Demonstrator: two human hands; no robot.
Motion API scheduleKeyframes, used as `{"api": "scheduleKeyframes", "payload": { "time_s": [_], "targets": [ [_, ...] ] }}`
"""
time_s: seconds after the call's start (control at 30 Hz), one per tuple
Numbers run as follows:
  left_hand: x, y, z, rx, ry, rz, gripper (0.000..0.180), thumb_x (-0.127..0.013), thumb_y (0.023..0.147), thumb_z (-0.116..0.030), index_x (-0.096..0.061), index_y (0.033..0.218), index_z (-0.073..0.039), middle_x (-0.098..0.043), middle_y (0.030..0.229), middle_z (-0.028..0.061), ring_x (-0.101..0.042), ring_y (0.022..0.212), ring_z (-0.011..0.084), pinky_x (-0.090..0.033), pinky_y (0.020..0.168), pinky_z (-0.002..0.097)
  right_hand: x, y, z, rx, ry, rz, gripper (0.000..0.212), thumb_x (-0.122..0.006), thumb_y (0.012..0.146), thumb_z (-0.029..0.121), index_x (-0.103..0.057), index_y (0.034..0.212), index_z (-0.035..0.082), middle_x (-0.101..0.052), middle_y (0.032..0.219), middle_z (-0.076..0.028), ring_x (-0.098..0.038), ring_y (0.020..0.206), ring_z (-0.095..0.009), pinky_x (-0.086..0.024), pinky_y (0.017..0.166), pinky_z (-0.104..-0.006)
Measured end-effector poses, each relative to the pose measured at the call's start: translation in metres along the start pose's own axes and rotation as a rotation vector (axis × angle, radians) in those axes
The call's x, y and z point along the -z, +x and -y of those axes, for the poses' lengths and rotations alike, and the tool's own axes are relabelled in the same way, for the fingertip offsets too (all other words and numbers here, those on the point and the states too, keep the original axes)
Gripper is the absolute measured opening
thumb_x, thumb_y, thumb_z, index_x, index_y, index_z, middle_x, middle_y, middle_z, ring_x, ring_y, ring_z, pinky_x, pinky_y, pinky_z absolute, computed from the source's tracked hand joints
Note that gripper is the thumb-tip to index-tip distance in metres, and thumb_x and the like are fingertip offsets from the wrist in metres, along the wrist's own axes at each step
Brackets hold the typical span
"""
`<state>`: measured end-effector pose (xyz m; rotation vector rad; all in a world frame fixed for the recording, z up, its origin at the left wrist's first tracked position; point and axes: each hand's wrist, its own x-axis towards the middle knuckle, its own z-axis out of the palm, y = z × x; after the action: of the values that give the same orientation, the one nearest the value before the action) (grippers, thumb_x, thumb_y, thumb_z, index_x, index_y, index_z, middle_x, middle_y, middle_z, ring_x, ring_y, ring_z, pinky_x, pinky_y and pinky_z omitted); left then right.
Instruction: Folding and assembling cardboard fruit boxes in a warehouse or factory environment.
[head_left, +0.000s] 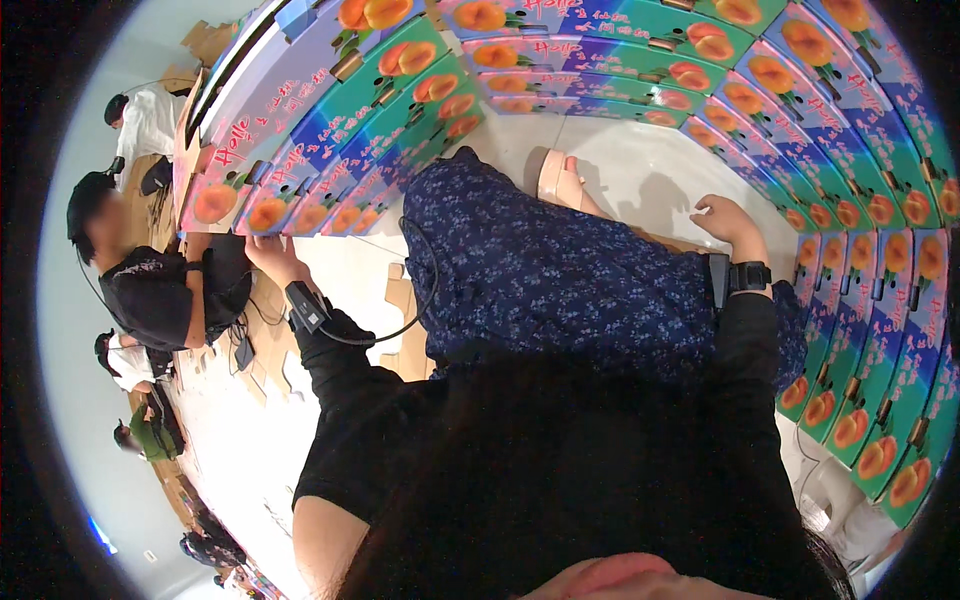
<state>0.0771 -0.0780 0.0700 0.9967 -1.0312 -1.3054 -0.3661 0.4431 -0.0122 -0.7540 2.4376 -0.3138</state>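
While I watch from far off through the head camera, the person's bare left hand (pixel 272 258) reaches to the near edge of the left stack of pink, blue and green cardboard cartons (pixel 335 145), each printed with orange peaches. Its fingertips meet that edge and are partly lost against it, so I cannot tell whether they are clamped on a carton or merely resting there. I see the stack at the left, rising beside the dark blue floral skirt (pixel 565 265).

The bare right hand (pixel 730 222) hangs over the pale, glossy floor (pixel 640 150), holding nothing, its fingers loosely curled and thumb and fingertips apart. Nearest to it is the right row of matching peach-printed cartons (pixel 870 265), which it does not touch.

Each wrist wears a black strapped device (I make out a black cable (pixel 436 270) looping from the left one). More such cartons form a wall (pixel 600 65) ahead, beyond a pale pink sandal (pixel 551 178). Off left, a co-worker in a black shirt (pixel 150 295) sits near brown cardboard.
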Motion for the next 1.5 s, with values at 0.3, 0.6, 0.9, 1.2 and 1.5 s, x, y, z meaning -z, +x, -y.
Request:
{"api": "scheduleKeyframes", "payload": {
  "time_s": [0.3, 0.6, 0.9, 1.2, 1.5],
  "targets": [
    [0.005, 0.005, 0.035, -0.252, 0.226, 0.074, 0.035, -0.057, 0.074, 0.001, -0.055, 0.109, 0.000, -0.060, 0.100, 0.0048, -0.057, 0.087, 0.0129, -0.044, 0.079, 0.0279, 0.005, -0.005, 0.008, -0.039, 0.021, 0.034, 0.037, -0.067, 0.072, 0.030, -0.062, 0.100, 0.007, -0.061, 0.102, -0.020, -0.057, 0.098, -0.034, -0.045, 0.085, -0.0381],
    [-0.001, 0.008, 0.045, -0.376, 0.276, -0.129, 0.028, -0.061, 0.071, 0.000, -0.061, 0.098, 0.005, -0.064, 0.092, 0.0063, -0.059, 0.080, 0.0138, -0.045, 0.074, 0.0274, 0.002, -0.002, 0.003, -0.028, 0.014, 0.032, 0.036, -0.066, 0.073, 0.029, -0.062, 0.101, 0.007, -0.060, 0.105, -0.020, -0.056, 0.100, -0.034, -0.044, 0.087, -0.0378],
    [0.000, 0.011, 0.048, -0.383, 0.240, -0.140, 0.026, -0.061, 0.070, 0.000, -0.063, 0.096, 0.005, -0.064, 0.090, 0.0055, -0.058, 0.077, 0.0140, -0.046, 0.072, 0.0278, 0.001, -0.001, 0.002, 0.016, 0.005, -0.006, 0.040, -0.066, 0.073, 0.030, -0.061, 0.103, 0.004, -0.062, 0.092, -0.018, -0.060, 0.087, -0.031, -0.046, 0.077, -0.0357],
    [-0.013, -0.019, 0.027, -0.426, 0.950, -0.310, 0.038, -0.059, 0.073, -0.025, -0.062, 0.096, 0.005, -0.066, 0.084, 0.0159, -0.063, 0.079, 0.0266, -0.047, 0.072, 0.0352, 0.001, -0.002, 0.001, 0.014, -0.012, -0.006, 0.039, -0.066, 0.073, 0.030, -0.061, 0.102, 0.004, -0.062, 0.093, -0.018, -0.060, 0.087, -0.030, -0.046, 0.077, -0.0357],
    [-0.028, -0.037, 0.018, -0.397, 1.167, -0.287, 0.051, -0.063, 0.070, -0.032, -0.051, 0.108, 0.000, -0.062, 0.093, 0.0197, -0.060, 0.089, 0.0364, -0.046, 0.076, 0.0407, 0.004, -0.003, 0.009, -0.053, 0.014, 0.046, 0.038, -0.066, 0.073, 0.030, -0.062, 0.102, 0.007, -0.062, 0.101, -0.019, -0.058, 0.096, -0.032, -0.045, 0.085, -0.0372]
  ]
}}
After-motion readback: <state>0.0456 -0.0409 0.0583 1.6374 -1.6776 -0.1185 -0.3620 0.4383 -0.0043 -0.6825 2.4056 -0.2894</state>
